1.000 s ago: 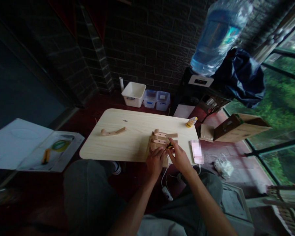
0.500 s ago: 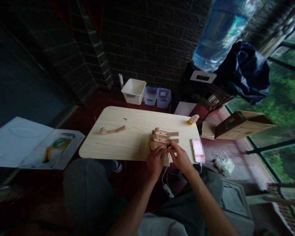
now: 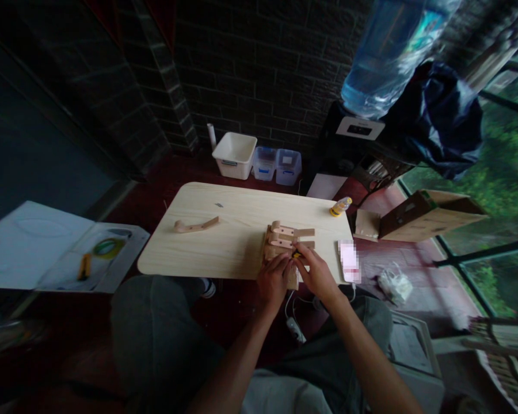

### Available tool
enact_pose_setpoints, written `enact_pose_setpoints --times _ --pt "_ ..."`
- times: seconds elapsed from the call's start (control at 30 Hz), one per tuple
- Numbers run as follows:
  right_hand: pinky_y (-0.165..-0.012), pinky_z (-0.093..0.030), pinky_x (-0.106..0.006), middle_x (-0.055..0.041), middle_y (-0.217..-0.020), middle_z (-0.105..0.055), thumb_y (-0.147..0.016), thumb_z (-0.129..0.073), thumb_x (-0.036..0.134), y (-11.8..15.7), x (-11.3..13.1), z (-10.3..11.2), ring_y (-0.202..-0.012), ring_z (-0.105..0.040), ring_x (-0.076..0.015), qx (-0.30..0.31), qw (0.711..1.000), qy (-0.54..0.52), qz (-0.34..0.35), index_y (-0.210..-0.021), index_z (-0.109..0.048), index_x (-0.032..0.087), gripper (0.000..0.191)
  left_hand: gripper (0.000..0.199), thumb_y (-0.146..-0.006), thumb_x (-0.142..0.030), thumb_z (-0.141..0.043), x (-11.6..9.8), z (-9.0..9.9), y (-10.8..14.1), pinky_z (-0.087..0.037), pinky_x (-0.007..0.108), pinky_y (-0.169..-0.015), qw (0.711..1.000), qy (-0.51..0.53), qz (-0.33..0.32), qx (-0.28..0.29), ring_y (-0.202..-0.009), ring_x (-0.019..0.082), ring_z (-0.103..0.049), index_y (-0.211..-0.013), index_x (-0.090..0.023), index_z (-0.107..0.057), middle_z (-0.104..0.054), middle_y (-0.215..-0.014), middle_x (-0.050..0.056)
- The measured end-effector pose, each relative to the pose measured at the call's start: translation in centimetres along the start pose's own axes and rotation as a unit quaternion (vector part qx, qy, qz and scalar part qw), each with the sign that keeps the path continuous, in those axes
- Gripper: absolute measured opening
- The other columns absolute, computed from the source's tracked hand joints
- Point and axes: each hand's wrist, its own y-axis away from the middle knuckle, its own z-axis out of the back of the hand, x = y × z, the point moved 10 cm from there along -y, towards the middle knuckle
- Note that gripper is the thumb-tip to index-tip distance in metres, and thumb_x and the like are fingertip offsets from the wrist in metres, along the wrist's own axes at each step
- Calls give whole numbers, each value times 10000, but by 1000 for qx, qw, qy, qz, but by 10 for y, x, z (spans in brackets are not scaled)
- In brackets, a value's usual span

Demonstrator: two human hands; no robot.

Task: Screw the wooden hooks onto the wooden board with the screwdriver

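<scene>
A wooden assembly (image 3: 281, 236) of curved pieces with dark holes lies on the right half of the pale table (image 3: 237, 201). My left hand (image 3: 275, 279) is closed on its near edge, fingers bent over the wood. Beside it, my right hand (image 3: 314, 271) pinches a small black-and-yellow tool (image 3: 296, 253) over the assembly. The fingertips of both hands nearly meet, and the tool's tip is hidden. A separate curved wooden piece (image 3: 197, 226) rests on the left part of the table.
A yellow-capped bottle (image 3: 340, 207) and a phone (image 3: 349, 261) are at the table's right side. Small dark bits (image 3: 218, 205) lie near the far edge. Beyond are a white bin (image 3: 235, 155) and clear boxes (image 3: 265, 163). An open case (image 3: 107, 256) is at left, a cardboard box (image 3: 423, 215) at right.
The view has shifted slightly. Both hands stay at the assembly, with only a slight change in the fingers around the small tool.
</scene>
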Motion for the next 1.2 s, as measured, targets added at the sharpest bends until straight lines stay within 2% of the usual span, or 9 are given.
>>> enact_pose_setpoints --times 0.27,0.5,0.8,1.2 --pt "-974 -591 -457 -118 -1224 -665 -1045 -475 240 4 10 -5 -1112 -685 -278 -9 999 38 12 -1532 -464 297 491 253 -1025 -302 -547 -1 2 0 -585 383 -945 1000 4 7 12 -1098 216 -729 -1186 -278 -741 -761 -1231 40" --pt "-1071 -552 -478 -120 -1405 -619 -1045 -463 219 13 13 -9 -1286 -621 -270 -24 998 43 40 -1597 -354 286 566 250 -1012 -281 -566 2 3 1 -587 388 -961 1000 15 8 6 -1090 215 -727 -1188 -278 -742 -759 -1238 29" --pt "-1051 -571 -459 -117 -1349 -676 -1049 -496 264 13 -3 -7 -1203 -684 -258 -41 999 10 20 -1488 -504 268 440 241 -1001 -303 -601 1 2 1 -581 383 -972 1000 8 6 -1 -1099 219 -731 -1194 -274 -741 -760 -1238 31" --pt "-947 -626 -410 -105 -1238 -699 -1030 -547 284 9 -14 -5 -1118 -714 -246 -84 995 -33 31 -1456 -531 281 425 274 -962 -195 -649 5 -3 4 -578 375 -989 1000 7 0 6 -1146 215 -720 -1208 -279 -734 -743 -1278 19"
